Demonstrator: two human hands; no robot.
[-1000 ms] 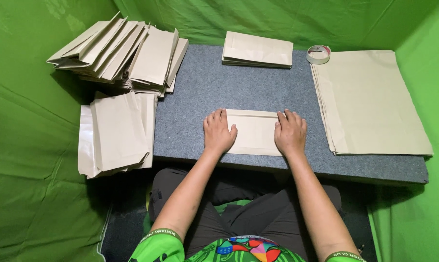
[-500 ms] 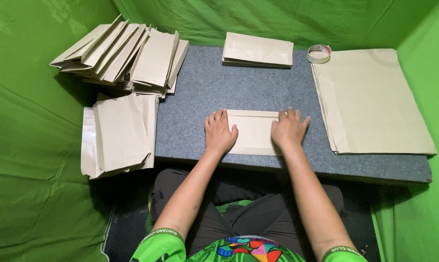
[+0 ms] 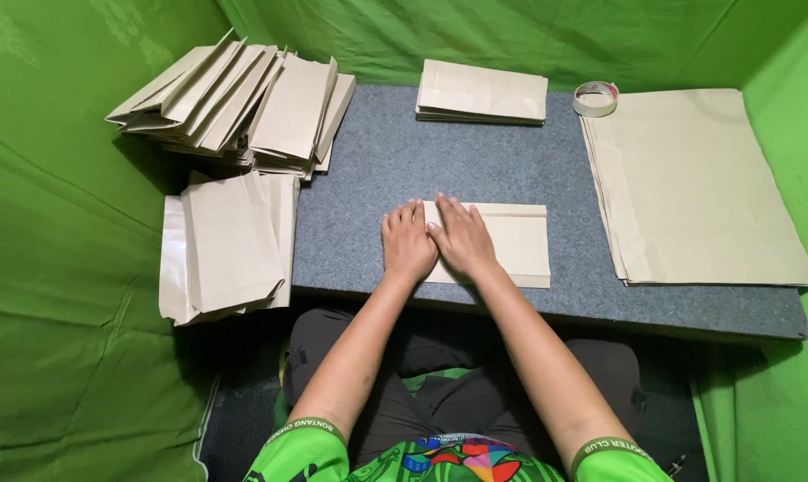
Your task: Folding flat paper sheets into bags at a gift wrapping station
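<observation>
A folded beige paper piece [image 3: 511, 243] lies flat on the grey felt table [image 3: 377, 170] near its front edge. My left hand [image 3: 407, 241] rests palm down on the piece's left end. Pressed flat right beside it is my right hand [image 3: 463, 237], the two hands touching at the fingers. Both hands lie with fingers extended and grip nothing. The right half of the folded piece is uncovered.
A stack of large beige sheets [image 3: 698, 187] fills the table's right side, with a tape roll [image 3: 595, 97] at its far corner. A small folded stack [image 3: 482, 92] sits at the back. Piles of finished paper bags [image 3: 239, 103] [image 3: 225, 245] lie at the left on green cloth.
My right hand has slid left along the folded piece, from its right end to beside my left hand. The left hand has stayed at the left end.
</observation>
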